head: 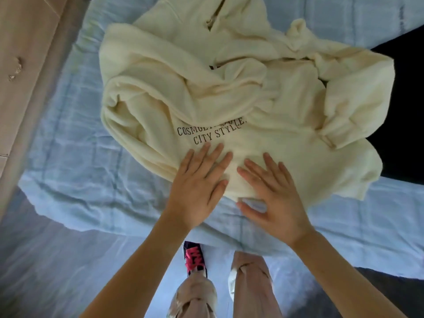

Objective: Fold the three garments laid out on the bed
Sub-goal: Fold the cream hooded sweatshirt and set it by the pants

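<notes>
Hoodie (229, 88) is lying in a cream-coloured heap on the bed (68, 138), pretty much in the middle of the pale blue quilted cover. It's lying front side up, the black lettering (211, 131) is showing, and the bottom line is reading "CITY STYLE" while a fold is covering part of the line above. The hood (195, 17) is lying at the far end and the hem is pointing toward the person. One sleeve (128, 106) is bunching up on the left and the other sleeve (344, 104) is flopping over the body on the right.

Both hands are lying flat and spread on the near end of the hoodie, side by side but not touching, and neither one is pinching anything. The left hand (199, 182) is pressing down just under the lettering. The right hand (273, 193) is resting on the fabric, with its thumb hanging over the hem onto the bed cover.

Some black cloth (403, 92) is peeking out from under the hoodie's right side, can't tell what it is. A wooden panel (27, 53) is running along the left. Down below, beige trousers (250, 283) and a dark shoe with pink laces (194, 260) are showing on the floor (46, 260).
</notes>
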`<state>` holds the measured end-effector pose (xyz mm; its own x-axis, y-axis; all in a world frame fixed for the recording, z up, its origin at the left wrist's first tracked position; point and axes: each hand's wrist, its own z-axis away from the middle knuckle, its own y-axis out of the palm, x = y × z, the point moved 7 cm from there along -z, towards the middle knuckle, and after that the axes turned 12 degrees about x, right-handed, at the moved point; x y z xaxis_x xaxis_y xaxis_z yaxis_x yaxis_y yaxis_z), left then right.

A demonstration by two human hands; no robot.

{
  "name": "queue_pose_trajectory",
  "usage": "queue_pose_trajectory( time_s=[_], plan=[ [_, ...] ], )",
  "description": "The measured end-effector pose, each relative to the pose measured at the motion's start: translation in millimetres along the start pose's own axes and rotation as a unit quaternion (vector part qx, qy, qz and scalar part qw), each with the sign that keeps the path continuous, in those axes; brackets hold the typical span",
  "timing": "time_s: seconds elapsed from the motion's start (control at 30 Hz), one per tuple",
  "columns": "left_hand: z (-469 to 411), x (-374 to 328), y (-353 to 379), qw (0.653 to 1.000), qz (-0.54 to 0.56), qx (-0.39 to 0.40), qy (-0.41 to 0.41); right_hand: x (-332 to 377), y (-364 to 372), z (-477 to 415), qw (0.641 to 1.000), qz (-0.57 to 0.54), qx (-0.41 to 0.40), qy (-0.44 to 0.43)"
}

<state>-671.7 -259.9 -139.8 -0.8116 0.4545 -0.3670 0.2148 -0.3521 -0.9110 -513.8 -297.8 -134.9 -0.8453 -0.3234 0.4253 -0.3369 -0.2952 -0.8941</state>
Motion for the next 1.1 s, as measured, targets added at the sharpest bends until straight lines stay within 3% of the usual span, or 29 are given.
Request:
queue_pose_trajectory(
  time_s=[0.07,0.17,0.23,0.33,0.67,0.8,0.87,0.93,1.0,1.1],
  plan=[
    [33.5,1.2,-2.3,0.998,0.062,-0.033,-0.003,1.8,-2.7,1.3,1.0,-0.001,-0.022,0.019],
    [73.9,9.0,-8.1,0.968,0.195,-0.142,-0.075,-1.6,-17.2,-6.2,0.988,-0.098,-0.09,0.082],
    [88.9,15.4,-5.8,0.923,0.281,-0.199,-0.172,-3.5,-26.9,-9.6,0.976,-0.15,-0.111,0.11],
    [84.3,13.7,12.8,0.817,0.478,-0.173,-0.274,-4.4,-28.1,-7.5,0.976,-0.177,-0.074,0.099],
    [64.8,-1.0,11.1,0.71,0.56,-0.265,-0.336,-10.9,-45.1,-9.9,0.95,-0.279,-0.063,0.122],
    [90.2,-13.4,2.6,0.614,0.66,-0.294,-0.317,-7.0,-63.6,-10.7,0.951,-0.284,-0.045,0.116],
    [111.7,-13.1,-3.2,0.612,0.646,-0.314,-0.333,1.5,-71.8,-11.4,0.967,-0.232,-0.032,0.098],
    [136.7,-0.8,-9.8,0.63,0.616,-0.331,-0.338,17.8,-80.9,-12.8,0.994,-0.092,-0.049,0.043],
    [167.4,25.7,-12.1,0.632,0.592,-0.355,-0.353,44.2,-78.4,-14.2,0.997,0.021,-0.067,-0.034],
    [192.9,53.3,1.3,0.629,0.606,-0.336,-0.352,89.3,-30.8,-15.4,0.99,0.073,0.033,-0.118]
  ],
)
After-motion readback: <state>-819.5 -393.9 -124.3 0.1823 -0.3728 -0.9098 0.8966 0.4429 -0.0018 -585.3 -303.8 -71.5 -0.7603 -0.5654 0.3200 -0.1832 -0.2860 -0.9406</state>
